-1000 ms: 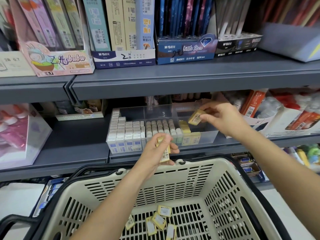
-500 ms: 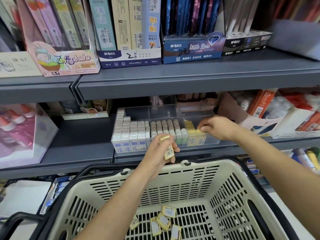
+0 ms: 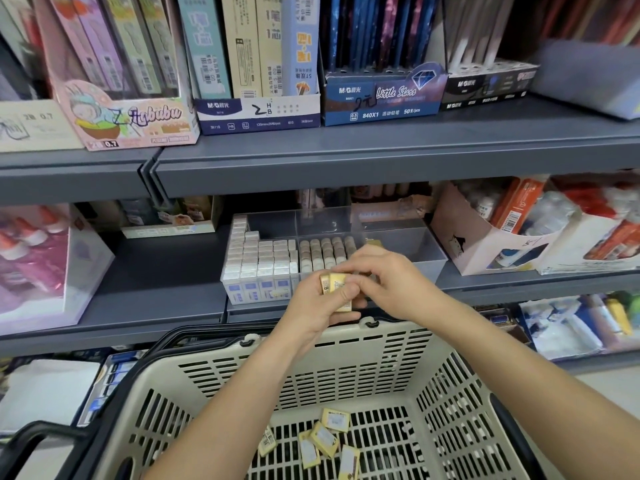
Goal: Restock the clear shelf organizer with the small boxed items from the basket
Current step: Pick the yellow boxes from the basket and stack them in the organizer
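- Shop shelving, grey metal: lower shelf (image 3: 156, 282) carries the organizer (image 3: 415, 244); upper shelf (image 3: 381, 154) carries upright cartons of pencils and leads (image 3: 256, 112).
- Organizer: clear, compartmented. White boxes (image 3: 256, 261) fill the left bays, beige round-topped items (image 3: 325, 252) the middle. The right bay shows bare wall and floor behind the hands, so that is judged the target.
- Basket (image 3: 433, 410): beige, slotted, just below the shelf edge, with a few loose boxes (image 3: 325, 439) scattered flat on its floor.
- Left hand (image 3: 311, 313): raised in front of the organizer, fingers wrapped round a small stack (image 3: 337, 289) of yellow boxes.
- Right hand (image 3: 398, 289): just beside the left, fingers curled against the top of the stack. Whether they already pinch a box cannot be told.
- Step in hand, judged: drawing one box off the stack to seat it in the right bay.
- Method advised: pinch a single box by its narrow sides, keeping the left grip firm so the rest do not slip into the basket. Stand it upright, label forward, tight against its neighbours. Lower it clear of the bay wall.
- Progress, judged: partway, with boxes left in hand and in the basket.
- Surroundings: a clear case of pink-capped bottles (image 3: 31, 265) at left; open cartons of orange and white packs (image 3: 519, 216) at right.
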`<act>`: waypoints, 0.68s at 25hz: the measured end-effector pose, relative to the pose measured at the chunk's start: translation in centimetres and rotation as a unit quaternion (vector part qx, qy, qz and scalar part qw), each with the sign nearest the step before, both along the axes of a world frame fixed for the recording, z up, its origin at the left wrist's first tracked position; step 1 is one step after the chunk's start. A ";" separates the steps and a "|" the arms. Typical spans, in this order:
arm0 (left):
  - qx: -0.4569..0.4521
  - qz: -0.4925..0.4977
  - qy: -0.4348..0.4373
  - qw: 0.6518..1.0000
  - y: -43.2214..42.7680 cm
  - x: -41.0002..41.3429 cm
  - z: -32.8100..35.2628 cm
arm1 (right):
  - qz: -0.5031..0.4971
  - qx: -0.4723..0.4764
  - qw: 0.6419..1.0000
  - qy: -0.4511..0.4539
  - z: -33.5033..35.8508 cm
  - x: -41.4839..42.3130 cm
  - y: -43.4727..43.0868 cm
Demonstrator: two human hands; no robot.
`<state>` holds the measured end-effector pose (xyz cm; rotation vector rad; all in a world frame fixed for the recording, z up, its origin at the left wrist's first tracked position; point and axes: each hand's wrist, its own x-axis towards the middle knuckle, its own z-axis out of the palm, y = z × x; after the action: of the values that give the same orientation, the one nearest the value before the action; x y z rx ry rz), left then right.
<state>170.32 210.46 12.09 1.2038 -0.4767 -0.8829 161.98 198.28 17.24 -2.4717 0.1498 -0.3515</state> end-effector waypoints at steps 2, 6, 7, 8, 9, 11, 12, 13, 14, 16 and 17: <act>0.010 0.002 0.004 1.000 -0.2 -0.1 0.0 | -0.024 0.023 0.999 0.021 -0.1 -0.1 -0.1; 0.003 0.000 0.008 1.000 -0.2 -0.1 0.4 | -0.031 0.113 0.990 0.081 0.5 -0.6 -1.3; -0.001 0.004 0.015 1.000 -0.2 0.0 0.3 | -0.045 0.111 0.989 0.082 1.0 -0.8 -2.1; 0.000 0.008 0.022 1.000 -0.2 0.0 0.3 | -0.061 0.108 0.989 0.076 1.7 -1.0 -3.1; 0.005 0.011 0.018 1.000 -0.2 0.0 0.2 | -0.082 0.104 0.989 0.067 2.4 -1.1 -4.3; 0.024 0.003 -0.016 1.000 -0.2 -0.1 0.2 | -0.139 0.032 0.988 0.053 3.6 -1.1 -7.0; 0.032 -0.001 -0.036 0.999 -0.2 -0.2 0.2 | -0.166 -0.034 0.984 0.056 3.7 -0.9 -8.1; 0.037 -0.006 -0.055 0.998 -0.1 -0.3 0.2 | -0.185 -0.091 0.976 0.066 3.5 -0.6 -9.0; 0.037 -0.009 -0.072 0.997 -0.1 -0.4 0.2 | -0.193 -0.130 0.969 0.087 3.1 -0.3 -9.4; 0.027 -0.005 -0.092 0.995 0.1 -0.5 0.1 | -0.179 -0.155 0.962 0.136 1.7 0.5 -9.6; 0.023 -0.001 -0.097 0.995 0.2 -0.6 0.0 | -0.165 -0.145 0.964 0.151 1.0 0.9 -9.5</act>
<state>169.75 210.62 12.14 1.3378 -0.6172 -0.7864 162.84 188.78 18.20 -2.7802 0.6891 -0.1356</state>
